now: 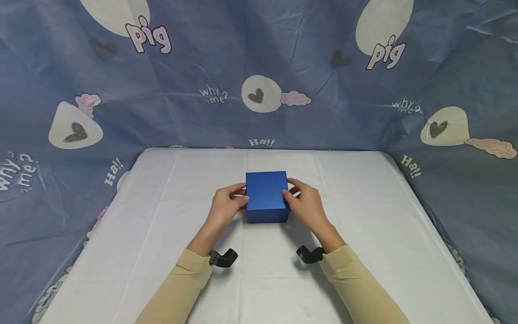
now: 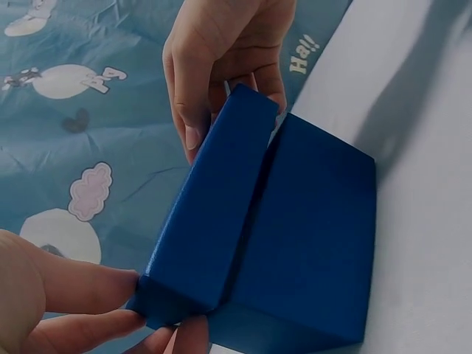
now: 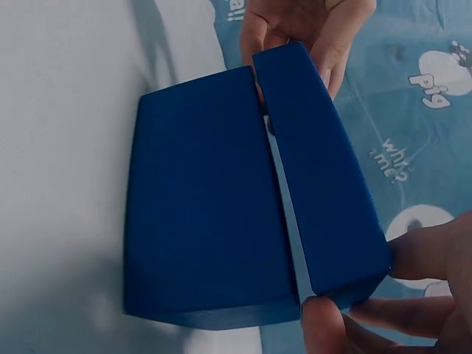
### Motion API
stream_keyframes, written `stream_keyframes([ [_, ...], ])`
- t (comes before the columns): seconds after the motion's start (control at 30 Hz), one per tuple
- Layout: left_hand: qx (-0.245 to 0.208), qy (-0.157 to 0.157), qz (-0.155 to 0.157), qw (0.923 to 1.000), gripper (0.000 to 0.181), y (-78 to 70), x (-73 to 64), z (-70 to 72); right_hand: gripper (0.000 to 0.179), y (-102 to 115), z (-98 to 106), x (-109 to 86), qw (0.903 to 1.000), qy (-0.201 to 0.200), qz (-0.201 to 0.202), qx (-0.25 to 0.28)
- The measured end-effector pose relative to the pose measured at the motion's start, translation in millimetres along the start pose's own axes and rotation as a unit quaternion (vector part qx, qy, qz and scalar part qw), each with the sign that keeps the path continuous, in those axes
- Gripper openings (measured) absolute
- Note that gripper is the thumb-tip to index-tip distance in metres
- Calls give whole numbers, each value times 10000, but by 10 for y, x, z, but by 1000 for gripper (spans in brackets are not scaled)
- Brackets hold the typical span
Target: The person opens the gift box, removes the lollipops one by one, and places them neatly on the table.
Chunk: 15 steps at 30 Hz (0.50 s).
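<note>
One blue box stands on the white table, toward its twelve-o'clock edge, near-square top facing up, side edges running twelve to six. Its single lid sits slightly raised above one base; the contents are hidden. Two hands pinch the lid: left hand at nine o'clock, right hand at three.

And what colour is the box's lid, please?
The lid is plain blue, clearest in the head view.

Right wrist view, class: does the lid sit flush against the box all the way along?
No, a pale gap shows between the lid and the box.
</note>
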<state>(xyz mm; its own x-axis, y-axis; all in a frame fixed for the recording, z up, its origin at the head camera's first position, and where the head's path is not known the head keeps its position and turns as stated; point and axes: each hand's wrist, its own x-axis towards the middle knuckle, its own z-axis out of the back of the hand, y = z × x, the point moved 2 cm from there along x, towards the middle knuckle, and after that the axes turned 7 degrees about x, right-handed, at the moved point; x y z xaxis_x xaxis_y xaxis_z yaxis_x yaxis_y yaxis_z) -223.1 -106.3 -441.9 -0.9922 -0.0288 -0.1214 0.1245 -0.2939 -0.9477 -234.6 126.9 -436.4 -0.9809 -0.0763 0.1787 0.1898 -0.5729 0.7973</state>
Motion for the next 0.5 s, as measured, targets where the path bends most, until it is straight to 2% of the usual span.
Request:
stream_keyframes([
  [0.17,99,-126,-163,9997,44,-65,-39,48,46,74,18,-6,9999,-51,89,29],
  [0.5,452,-522,-552,9961,41,-292,-185,164,47,236,47,-20,9993,-167,335,75],
])
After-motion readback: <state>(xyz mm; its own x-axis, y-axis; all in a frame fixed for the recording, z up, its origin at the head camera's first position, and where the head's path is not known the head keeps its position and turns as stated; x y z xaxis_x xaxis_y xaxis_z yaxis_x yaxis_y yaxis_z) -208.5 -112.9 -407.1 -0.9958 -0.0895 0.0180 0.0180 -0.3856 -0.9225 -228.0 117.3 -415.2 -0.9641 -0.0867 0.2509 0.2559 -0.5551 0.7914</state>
